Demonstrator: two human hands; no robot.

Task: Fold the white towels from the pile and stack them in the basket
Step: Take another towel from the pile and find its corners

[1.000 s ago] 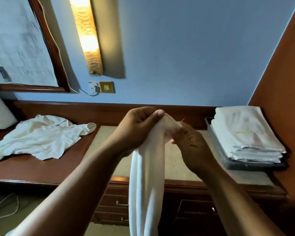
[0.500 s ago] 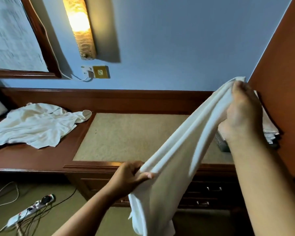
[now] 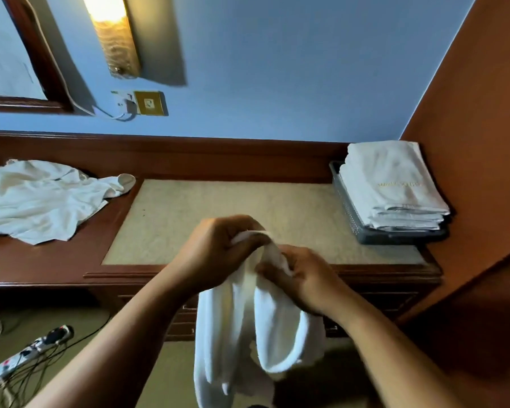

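While left hand (image 3: 215,254) and right hand (image 3: 304,278) both pinch the towel (image 3: 233,328) top edge, it hangs slack in front of the tabletop (image 3: 218,207). Risk: a layer slips from the pinch, corners misalign, and the skewed fold sits badly on the basket (image 3: 348,213) stack.

The towel (image 3: 227,334) is plain white. The pile (image 3: 42,198) is white, creamier in its folds. The stack (image 3: 392,172) is white with gold lettering; its basket (image 3: 346,201) is dark grey mesh. The worktop (image 3: 56,260) is red-brown wood with a speckled beige inset. The wall (image 3: 277,69) is pale blue, the socket plate (image 3: 149,103) gold, the lamp (image 3: 115,45) amber.
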